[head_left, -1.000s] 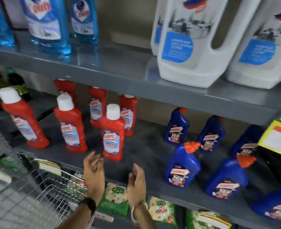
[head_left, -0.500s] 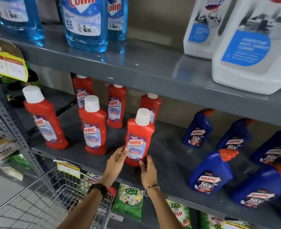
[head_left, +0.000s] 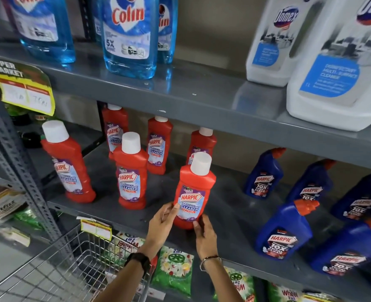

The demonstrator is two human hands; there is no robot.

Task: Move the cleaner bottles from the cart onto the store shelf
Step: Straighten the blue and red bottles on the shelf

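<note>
Right now a red plastic Harpic bathroom-cleaner bottle with a white screw cap (head_left: 193, 192) stands on the grey metal middle shelf (head_left: 223, 216), close to its front edge and roughly midway along it, leaning slightly to the right. Both bare hands hold it low down: the left hand (head_left: 161, 223) has its fingertips (head_left: 175, 206) against the left side of the label, and the right hand (head_left: 204, 233) cups the base from the right, so the hold is narrow and closed on the bottle. It looks like a rigid, smooth moulded bottle, probably full and fairly heavy for its size, with a glossy label that could slip; the waisted lower body seems the safest place to hold. Five matching red bottles (head_left: 132, 173) stand behind and to the left, near the shelf's left end. Dark blue angled-neck cleaner bottles (head_left: 283, 229) fill the right end. A wire shopping cart (head_left: 56, 269) sits below the shelf's front edge, at lower left.
</note>
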